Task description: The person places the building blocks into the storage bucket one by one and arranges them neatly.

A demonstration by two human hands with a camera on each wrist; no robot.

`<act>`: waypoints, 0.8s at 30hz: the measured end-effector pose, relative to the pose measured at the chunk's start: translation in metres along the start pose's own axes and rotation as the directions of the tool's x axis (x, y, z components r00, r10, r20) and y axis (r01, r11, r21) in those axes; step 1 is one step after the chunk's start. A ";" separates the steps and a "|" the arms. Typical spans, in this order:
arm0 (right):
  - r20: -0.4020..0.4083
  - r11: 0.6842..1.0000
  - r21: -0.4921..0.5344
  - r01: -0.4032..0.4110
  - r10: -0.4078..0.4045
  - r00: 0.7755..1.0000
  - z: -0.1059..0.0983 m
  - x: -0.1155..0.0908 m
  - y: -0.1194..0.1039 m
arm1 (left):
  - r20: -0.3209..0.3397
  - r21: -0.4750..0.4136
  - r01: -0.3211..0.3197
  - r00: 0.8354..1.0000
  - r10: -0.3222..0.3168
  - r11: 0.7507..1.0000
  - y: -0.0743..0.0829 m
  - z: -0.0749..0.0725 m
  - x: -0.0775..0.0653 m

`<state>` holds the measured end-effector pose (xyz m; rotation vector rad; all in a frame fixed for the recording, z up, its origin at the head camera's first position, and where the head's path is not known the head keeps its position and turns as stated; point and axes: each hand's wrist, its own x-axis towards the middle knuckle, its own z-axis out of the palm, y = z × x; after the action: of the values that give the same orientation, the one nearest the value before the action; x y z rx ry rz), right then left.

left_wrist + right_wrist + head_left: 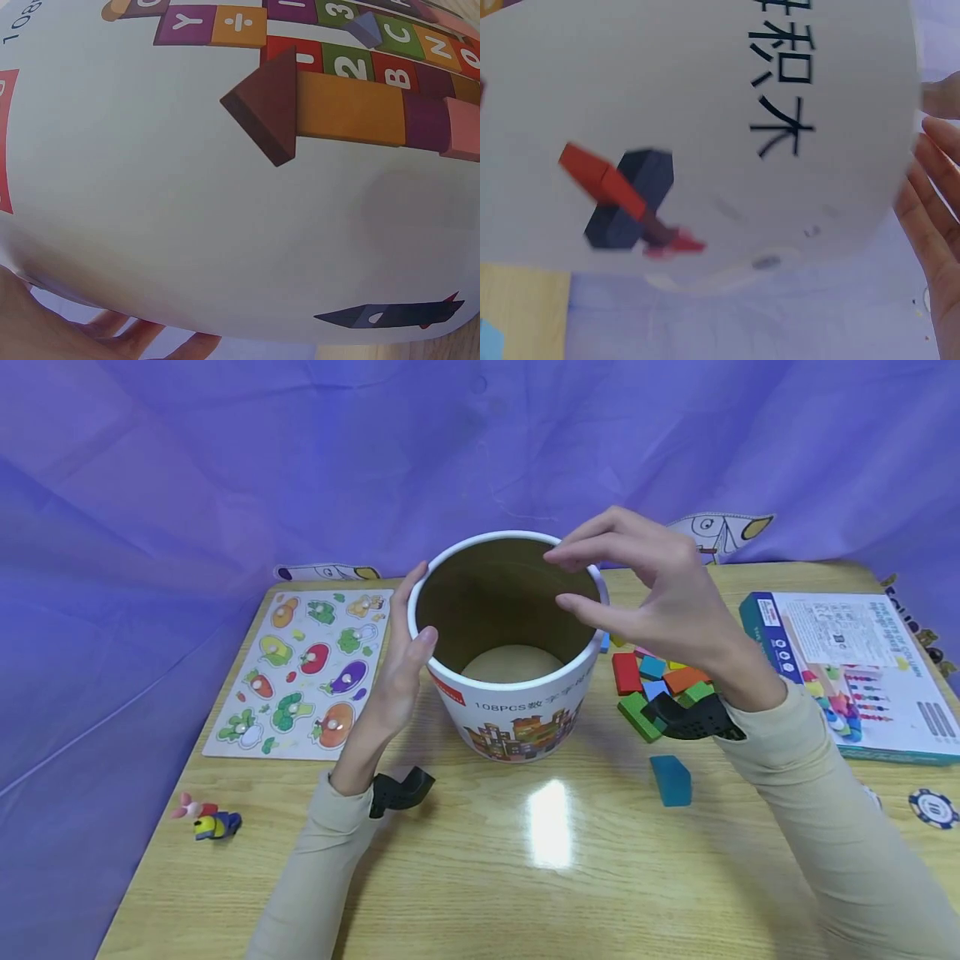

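Observation:
A white bucket (517, 714) printed with colourful blocks and "108PCS" stands in the middle of the table. Its brown inside and pale bottom show through the open top. My left hand (397, 668) holds the bucket's left side, with the thumb at the rim and the other fingers along the outer wall. In the left wrist view, part of that hand (97, 330) lies against the printed wall. Over the right rim hovers my right hand (645, 581), its fingers loosely bent and thumb apart, gripping nothing. Whether it touches the rim is hard to tell.
Coloured wooden blocks (652, 668) lie right of the bucket, with a blue block (671, 780) nearer. A vegetable puzzle board (300, 672) is at left, small toy figures (210, 820) below it. At right are a toy box (862, 668) and a poker chip (933, 808). A purple cloth (450, 452) hangs behind.

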<state>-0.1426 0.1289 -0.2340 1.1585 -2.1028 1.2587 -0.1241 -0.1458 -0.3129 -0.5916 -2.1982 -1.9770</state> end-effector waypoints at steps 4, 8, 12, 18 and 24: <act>0.005 0.999 -0.048 0.001 -0.001 1.000 -0.012 -0.015 -0.001 | 0.000 0.001 0.001 1.000 -0.001 1.000 0.000 0.000 0.000; 0.034 0.999 -0.054 0.002 0.000 0.999 -0.023 -0.038 0.001 | -0.007 0.000 0.000 1.000 0.000 1.000 0.001 0.001 0.000; 0.115 1.000 -0.023 0.002 0.000 0.993 -0.034 -0.069 0.008 | -0.008 0.010 -0.009 1.000 0.009 1.000 0.000 0.001 0.000; 0.313 0.992 -0.034 -0.123 0.127 0.941 -0.038 -0.130 0.019 | -0.006 0.028 -0.013 1.000 0.014 1.000 0.000 0.001 0.001; 0.458 0.973 -0.078 -0.219 0.230 0.859 -0.041 -0.176 0.030 | -0.015 0.030 -0.009 1.000 0.010 1.000 0.000 0.000 0.000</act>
<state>-0.0712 0.2485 -0.3523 1.3399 -2.6633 1.1274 -0.1242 -0.1459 -0.3125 -0.5797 -2.2077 -1.9336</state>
